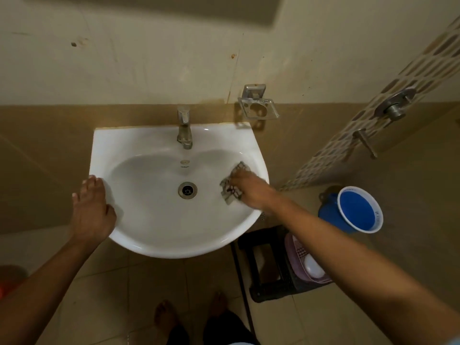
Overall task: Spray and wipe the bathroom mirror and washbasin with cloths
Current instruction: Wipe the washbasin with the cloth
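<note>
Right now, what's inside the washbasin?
Inside the washbasin the right hand presses a checked cloth on the right slope; the drain sits mid-bowl. The cloth's part under the hand is hidden.

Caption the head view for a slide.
Right hand wipes the washbasin bowl with a checked cloth; left hand rests on its rim.

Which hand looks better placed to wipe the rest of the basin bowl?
The right hand: it already presses the cloth against the bowl's right inner wall. The left hand holds no cloth, resting flat on the basin rim.
</note>
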A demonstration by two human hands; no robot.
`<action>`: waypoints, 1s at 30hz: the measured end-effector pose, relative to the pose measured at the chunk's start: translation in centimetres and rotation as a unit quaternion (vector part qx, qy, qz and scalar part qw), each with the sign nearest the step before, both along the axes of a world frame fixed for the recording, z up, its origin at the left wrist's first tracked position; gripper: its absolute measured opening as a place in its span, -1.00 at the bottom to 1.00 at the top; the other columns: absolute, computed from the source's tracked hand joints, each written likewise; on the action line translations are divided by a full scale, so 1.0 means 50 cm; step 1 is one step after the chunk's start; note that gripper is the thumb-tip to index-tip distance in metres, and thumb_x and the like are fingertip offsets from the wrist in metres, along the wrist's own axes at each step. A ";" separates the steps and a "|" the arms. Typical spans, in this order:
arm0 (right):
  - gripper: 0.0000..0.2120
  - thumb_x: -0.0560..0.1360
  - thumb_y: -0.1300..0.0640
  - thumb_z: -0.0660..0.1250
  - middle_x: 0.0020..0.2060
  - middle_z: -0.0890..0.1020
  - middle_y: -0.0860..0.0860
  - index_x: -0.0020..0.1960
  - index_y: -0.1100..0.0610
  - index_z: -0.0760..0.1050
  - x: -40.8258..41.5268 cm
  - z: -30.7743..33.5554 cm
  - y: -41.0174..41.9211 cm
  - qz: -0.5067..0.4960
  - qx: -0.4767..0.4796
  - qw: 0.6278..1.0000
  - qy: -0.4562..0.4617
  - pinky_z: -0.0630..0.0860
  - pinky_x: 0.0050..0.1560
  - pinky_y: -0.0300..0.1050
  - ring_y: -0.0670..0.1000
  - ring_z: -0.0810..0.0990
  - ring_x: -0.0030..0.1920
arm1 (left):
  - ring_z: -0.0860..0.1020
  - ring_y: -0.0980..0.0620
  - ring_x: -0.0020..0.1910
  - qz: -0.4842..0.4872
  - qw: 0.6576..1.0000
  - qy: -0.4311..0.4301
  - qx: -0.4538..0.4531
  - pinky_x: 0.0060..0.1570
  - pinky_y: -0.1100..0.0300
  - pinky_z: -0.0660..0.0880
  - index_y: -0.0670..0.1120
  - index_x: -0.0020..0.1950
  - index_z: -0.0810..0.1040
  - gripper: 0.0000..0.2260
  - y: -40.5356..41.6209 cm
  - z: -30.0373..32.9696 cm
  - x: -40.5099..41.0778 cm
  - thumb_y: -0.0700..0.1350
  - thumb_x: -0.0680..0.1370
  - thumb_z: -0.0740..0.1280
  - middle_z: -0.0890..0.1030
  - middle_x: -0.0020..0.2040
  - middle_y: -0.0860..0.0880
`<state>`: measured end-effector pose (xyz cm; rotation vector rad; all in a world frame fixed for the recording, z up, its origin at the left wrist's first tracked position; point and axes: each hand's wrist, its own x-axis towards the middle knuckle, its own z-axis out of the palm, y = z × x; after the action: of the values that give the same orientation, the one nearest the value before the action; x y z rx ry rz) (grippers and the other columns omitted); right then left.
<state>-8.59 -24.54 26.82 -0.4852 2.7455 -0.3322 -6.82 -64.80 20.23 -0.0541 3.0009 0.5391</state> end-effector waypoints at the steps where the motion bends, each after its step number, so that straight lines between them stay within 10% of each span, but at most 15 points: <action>1: -0.54 0.55 0.22 0.28 0.46 0.39 0.16 0.44 0.10 0.43 -0.037 0.000 0.005 0.024 0.042 0.999 0.015 0.19 0.46 0.09 0.19 0.25 0.50 | 0.16 -0.38 0.52 0.000 1.000 0.003 0.001 0.45 -0.32 0.08 -0.36 0.52 0.17 -0.31 0.001 -0.003 0.000 -0.13 0.40 0.08 0.19 0.53 -0.38; 7: -0.51 0.60 0.05 0.21 0.59 0.14 0.04 0.52 -0.05 0.30 -0.149 -0.069 0.034 0.138 0.246 0.959 0.003 -0.13 0.54 0.25 0.13 -0.10 0.61 | 0.11 -0.32 0.55 0.007 1.000 0.025 -0.001 0.48 -0.26 0.02 -0.32 0.54 0.14 -0.34 0.003 -0.013 0.006 -0.15 0.44 0.06 0.14 0.57 -0.32; 14: -0.40 0.60 -0.09 0.18 0.61 0.03 0.09 0.59 -0.02 0.13 -0.033 -0.109 0.010 0.039 0.243 0.967 -0.066 -0.27 0.53 0.24 0.15 -0.12 0.61 | 0.07 -0.29 0.57 0.018 0.999 0.036 0.006 0.50 -0.19 -0.05 -0.29 0.57 0.10 -0.34 0.005 -0.016 0.008 -0.15 0.46 0.06 0.10 0.59 -0.29; 19: -0.28 0.57 -0.22 0.19 0.61 0.01 0.13 0.61 0.02 0.03 0.053 -0.132 -0.097 -0.024 0.170 0.973 -0.155 -0.18 0.52 0.33 0.23 -0.09 0.59 | 0.03 -0.26 0.59 0.019 0.999 0.030 0.008 0.52 -0.14 -0.09 -0.28 0.58 0.07 -0.33 0.006 -0.017 0.009 -0.15 0.47 0.06 0.06 0.60 -0.27; 30: -0.42 0.57 0.22 0.22 0.56 0.21 0.16 0.57 0.01 0.22 0.109 -0.162 -0.426 -0.079 -0.141 0.966 -0.203 0.08 0.54 0.24 0.21 0.13 0.56 | -0.02 -0.18 0.61 0.029 0.999 0.024 0.017 0.56 -0.11 -0.10 -0.23 0.60 0.01 -0.32 0.005 -0.018 0.011 -0.17 0.47 0.05 0.01 0.62 -0.21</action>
<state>-3.13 -45.84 18.74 -0.2319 2.3480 -0.7773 -6.26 -64.53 19.35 -0.1265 3.0443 0.6068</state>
